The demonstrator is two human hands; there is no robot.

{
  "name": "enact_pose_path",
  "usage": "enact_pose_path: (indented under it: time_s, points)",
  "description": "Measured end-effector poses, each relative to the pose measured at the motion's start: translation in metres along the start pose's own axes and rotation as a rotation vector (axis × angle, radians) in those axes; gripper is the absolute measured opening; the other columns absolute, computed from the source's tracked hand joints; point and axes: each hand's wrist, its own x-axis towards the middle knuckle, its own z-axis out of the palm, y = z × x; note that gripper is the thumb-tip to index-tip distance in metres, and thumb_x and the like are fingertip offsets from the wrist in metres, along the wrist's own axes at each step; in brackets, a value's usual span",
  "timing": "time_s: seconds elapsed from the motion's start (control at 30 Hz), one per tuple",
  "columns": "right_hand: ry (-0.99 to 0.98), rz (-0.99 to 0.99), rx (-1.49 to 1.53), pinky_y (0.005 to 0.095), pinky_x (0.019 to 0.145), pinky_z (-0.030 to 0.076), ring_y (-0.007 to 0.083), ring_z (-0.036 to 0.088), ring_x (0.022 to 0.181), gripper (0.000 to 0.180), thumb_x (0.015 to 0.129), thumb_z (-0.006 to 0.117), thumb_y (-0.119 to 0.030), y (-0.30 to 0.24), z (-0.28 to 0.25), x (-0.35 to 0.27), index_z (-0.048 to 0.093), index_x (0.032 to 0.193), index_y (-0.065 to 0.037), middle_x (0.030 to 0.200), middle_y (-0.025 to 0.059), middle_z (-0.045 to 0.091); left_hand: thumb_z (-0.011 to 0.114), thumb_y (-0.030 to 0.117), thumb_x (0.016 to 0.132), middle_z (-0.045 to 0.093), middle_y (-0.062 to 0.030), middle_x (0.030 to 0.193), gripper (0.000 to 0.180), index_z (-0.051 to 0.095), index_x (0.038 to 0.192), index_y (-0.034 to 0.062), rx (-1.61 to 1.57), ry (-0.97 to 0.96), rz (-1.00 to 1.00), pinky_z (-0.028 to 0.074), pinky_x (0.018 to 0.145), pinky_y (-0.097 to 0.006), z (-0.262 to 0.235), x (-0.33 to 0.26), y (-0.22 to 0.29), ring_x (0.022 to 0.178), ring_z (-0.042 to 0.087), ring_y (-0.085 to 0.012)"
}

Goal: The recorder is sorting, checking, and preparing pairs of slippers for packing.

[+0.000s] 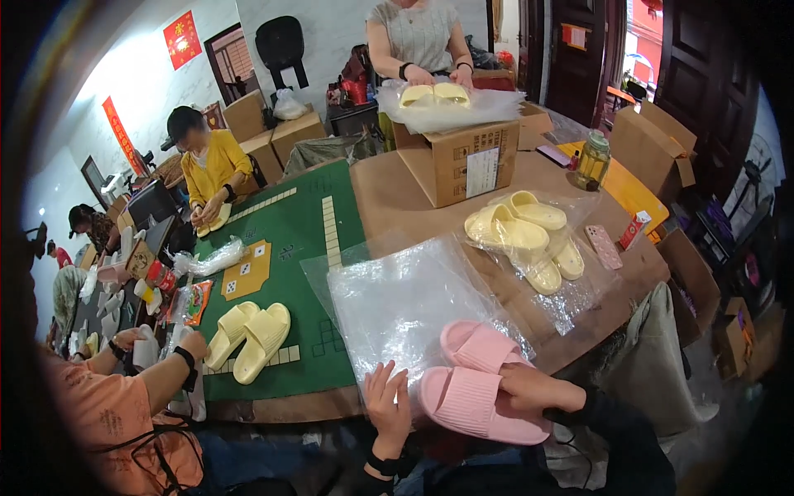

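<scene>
Two pink slippers (478,388) lie side by side at the near edge of the brown table (389,198). My right hand (531,387) rests on top of the nearer pink slipper, fingers closed over its strap. My left hand (387,403) lies flat with spread fingers on the near edge of a stack of clear plastic bags (405,302), just left of the slippers. Further right on the table lie several yellow slippers (523,234) on more clear plastic.
A cardboard box (455,161) stands mid-table, and a person behind it holds yellow slippers in plastic. A green game mat (289,256) bears another yellow pair (248,337). People work at left. A glass jar (592,159) and a phone (603,246) are at right.
</scene>
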Motion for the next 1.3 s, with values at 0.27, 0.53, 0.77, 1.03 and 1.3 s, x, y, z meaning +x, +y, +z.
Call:
enact_pose_path:
  time_s: [0.27, 0.53, 0.77, 1.03, 1.3]
  points:
    - [0.007, 0.033, -0.109, 0.0441, 0.092, 0.043, 0.0387, 0.053, 0.107, 0.045, 0.069, 0.058, -0.010, -0.008, -0.023, 0.013, 0.060, 0.113, -0.001, 0.116, 0.0205, 0.058, 0.068, 0.008, 0.081, 0.059, -0.0177, 0.124, 0.020, 0.074, 0.100, 0.0108, -0.120, -0.180, 0.033, 0.038, 0.104, -0.045, 0.015, -0.013, 0.015, 0.124, 0.048, -0.0396]
    - [0.281, 0.266, -0.133, 0.0496, 0.083, 0.045, 0.0417, 0.058, 0.093, 0.035, 0.067, 0.056, -0.008, 0.013, -0.004, 0.017, 0.064, 0.101, 0.000, 0.099, 0.0241, 0.063, 0.067, 0.008, 0.083, 0.050, -0.0129, 0.138, 0.029, 0.072, 0.110, 0.0153, -0.387, -0.321, 0.087, 0.033, 0.109, -0.044, 0.027, -0.015, 0.021, 0.132, 0.040, -0.0353]
    - [0.365, 0.304, -0.149, 0.0509, 0.077, 0.045, 0.0416, 0.057, 0.089, 0.022, 0.069, 0.062, -0.018, 0.037, 0.019, 0.020, 0.068, 0.083, -0.002, 0.094, 0.0219, 0.063, 0.067, 0.010, 0.084, 0.049, -0.0111, 0.139, 0.028, 0.071, 0.111, 0.0162, -0.518, -0.570, 0.125, 0.031, 0.110, -0.043, 0.017, -0.014, 0.028, 0.135, 0.038, -0.0324]
    - [0.143, 0.332, -0.352, 0.0476, 0.090, 0.042, 0.0384, 0.055, 0.101, 0.031, 0.071, 0.063, -0.026, 0.027, 0.004, 0.045, 0.069, 0.089, -0.001, 0.099, 0.0230, 0.062, 0.068, 0.006, 0.085, 0.015, -0.0226, 0.153, 0.059, 0.047, 0.139, 0.0151, -0.366, -0.225, -0.172, 0.031, 0.110, -0.043, 0.027, -0.043, 0.022, 0.135, 0.034, -0.0360]
    - [0.254, 0.407, -0.403, 0.0472, 0.090, 0.041, 0.0366, 0.057, 0.099, 0.035, 0.074, 0.062, -0.035, 0.050, 0.036, 0.054, 0.071, 0.087, -0.003, 0.095, 0.0208, 0.064, 0.048, -0.011, 0.090, 0.041, -0.0215, 0.140, 0.089, -0.011, 0.150, 0.0187, -1.266, -0.270, -0.876, 0.049, 0.095, -0.035, 0.038, -0.052, -0.006, 0.120, 0.053, -0.0290]
